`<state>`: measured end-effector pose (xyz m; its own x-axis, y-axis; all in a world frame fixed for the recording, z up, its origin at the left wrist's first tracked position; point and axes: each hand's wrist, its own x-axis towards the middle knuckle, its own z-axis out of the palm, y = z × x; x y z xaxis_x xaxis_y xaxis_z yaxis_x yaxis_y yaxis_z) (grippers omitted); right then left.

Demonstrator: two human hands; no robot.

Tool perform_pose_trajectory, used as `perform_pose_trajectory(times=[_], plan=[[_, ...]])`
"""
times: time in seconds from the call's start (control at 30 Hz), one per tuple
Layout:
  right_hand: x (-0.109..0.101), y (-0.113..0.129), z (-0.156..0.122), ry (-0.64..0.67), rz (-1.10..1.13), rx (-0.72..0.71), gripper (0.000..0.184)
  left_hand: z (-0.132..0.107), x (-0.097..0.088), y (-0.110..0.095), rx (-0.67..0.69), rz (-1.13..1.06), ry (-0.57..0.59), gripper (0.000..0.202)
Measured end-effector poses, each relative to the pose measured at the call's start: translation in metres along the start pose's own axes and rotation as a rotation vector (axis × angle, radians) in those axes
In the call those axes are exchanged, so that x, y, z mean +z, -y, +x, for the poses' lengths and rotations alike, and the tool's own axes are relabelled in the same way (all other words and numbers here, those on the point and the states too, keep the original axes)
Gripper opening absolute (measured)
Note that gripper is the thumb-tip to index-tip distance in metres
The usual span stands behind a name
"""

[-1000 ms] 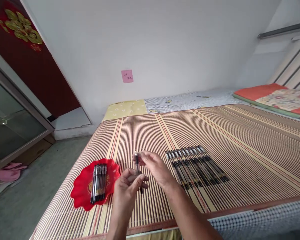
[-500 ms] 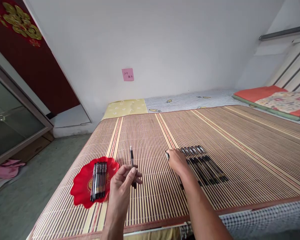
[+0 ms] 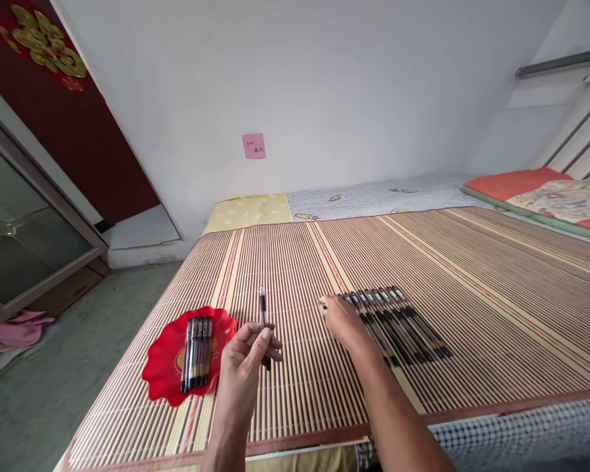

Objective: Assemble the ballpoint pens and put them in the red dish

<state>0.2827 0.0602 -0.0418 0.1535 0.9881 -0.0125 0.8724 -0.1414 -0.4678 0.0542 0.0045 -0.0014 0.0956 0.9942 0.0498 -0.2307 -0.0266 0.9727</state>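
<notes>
See checked cloth below the near edge of the mat, toward its near right corner. Hold a pen in the left hand, nearly upright over the near left part of the mat, with the grip pinched round the barrel and the pale tip uppermost. Have a red plate just left of that hand, by the mat's left edge, with a bunch of pens lying side by side in it. Reach with the right hand to the left end of a row of pens slanting across the mat. Make out a pale bit at the fingertips, but cannot tell whether to call that grip closed on it. Beyond the far edge, see yellow cloth by the far left corner, a patterned sheet beside it, and a folded quilt toward the far right corner. Farther off, see a pink note on the white wall
</notes>
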Motion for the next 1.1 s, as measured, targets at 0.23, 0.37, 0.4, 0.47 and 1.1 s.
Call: perform_pose_trajectory(times=[0.23,0.37,0.4,0.47,1.1], plan=[[-0.007,0.006,0.002,-0.069,0.071,-0.004,0.037,0.001,-0.002,-0.002,0.017,0.027,-0.023,0.031],[-0.003,0.006,0.003,-0.057,0.038,0.028,0.026,0.002,-0.001,-0.002,0.032,0.052,-0.019,0.033],[0.001,0.009,0.003,-0.043,0.034,0.026,0.023,0.002,0.0,-0.001,0.026,0.058,-0.012,0.033],[0.009,0.015,0.003,-0.015,0.036,0.021,0.019,0.002,0.002,-0.001,0.011,0.059,0.004,0.034],[-0.016,0.034,-0.012,0.232,1.722,-0.161,0.046,0.002,0.004,0.002,-0.015,0.067,0.011,0.031]])
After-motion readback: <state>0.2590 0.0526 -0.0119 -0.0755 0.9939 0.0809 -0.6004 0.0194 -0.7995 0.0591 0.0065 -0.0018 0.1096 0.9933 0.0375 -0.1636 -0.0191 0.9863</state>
